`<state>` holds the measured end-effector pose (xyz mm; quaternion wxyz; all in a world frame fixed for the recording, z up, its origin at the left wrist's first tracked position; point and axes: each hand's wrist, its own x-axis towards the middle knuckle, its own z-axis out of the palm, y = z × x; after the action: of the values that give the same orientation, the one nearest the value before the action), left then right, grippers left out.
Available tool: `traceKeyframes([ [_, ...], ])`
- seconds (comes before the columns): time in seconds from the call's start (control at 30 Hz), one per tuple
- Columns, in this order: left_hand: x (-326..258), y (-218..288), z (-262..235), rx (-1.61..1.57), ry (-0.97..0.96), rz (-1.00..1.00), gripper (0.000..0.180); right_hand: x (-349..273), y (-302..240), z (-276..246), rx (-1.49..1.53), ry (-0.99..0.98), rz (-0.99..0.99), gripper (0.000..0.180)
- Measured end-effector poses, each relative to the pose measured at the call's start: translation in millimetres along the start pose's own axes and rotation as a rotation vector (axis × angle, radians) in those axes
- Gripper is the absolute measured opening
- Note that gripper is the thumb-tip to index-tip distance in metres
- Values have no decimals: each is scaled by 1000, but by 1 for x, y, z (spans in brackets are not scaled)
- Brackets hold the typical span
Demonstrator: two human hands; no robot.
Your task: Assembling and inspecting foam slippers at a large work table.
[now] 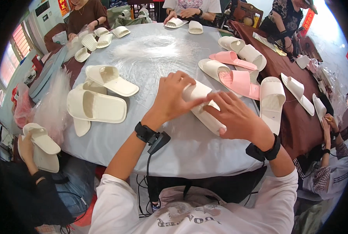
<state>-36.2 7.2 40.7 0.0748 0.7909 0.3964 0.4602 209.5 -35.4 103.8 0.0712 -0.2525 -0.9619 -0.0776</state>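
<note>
In front of me lies a white open-toed slipper point(196, 90) on the table, tilted from upper left to lower right, partly hidden by my hands. My left hand point(174, 97) curls round the left side of its strap, with the thumb along the strap's edge. On the other side my right hand point(236, 115) bends over the slipper, its fingers closed at the strap opening near my left thumb. Whether a small piece is pinched between the fingertips I cannot tell. Both wrists wear black bands with small devices; a cable hangs from the left one.
White slippers point(104, 107) lie stacked on the left. Pink slippers point(242, 84) and more white ones point(272, 101) lie close by my right hand. Clear plastic film point(154, 50) covers the far middle of the grey table point(115, 146). Several people sit around, some handling slippers.
</note>
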Motion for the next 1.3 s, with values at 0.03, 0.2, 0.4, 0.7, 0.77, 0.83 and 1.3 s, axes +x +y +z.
traceKeyframes([
  [0.03, -4, -2, 3, 69, -75, -16, 53, 1, -3, 2, 28, -13, 3, 68],
  [0.2, -5, 0, -2, 81, -235, -127, 59, -5, -1, 12, 201, 53, -4, 58],
  [0.4, 3, -16, -22, 225, 105, -34, 55, -38, -10, -19, 188, -162, 81, 39],
  [0.7, 4, -8, 27, -321, -163, -182, 66, -88, -8, -89, -293, 215, 545, 23],
  [0.77, -5, 1, 41, -217, -229, -107, 69, -87, 3, -83, -430, 389, 524, 22],
  [0.83, -9, -5, 44, -211, -272, -111, 66, -85, 12, -73, -405, 383, 343, 22],
  [1.3, -3, -64, -40, 22, -504, 120, 16, 0, 10, 29, -133, 109, -425, 32],
])
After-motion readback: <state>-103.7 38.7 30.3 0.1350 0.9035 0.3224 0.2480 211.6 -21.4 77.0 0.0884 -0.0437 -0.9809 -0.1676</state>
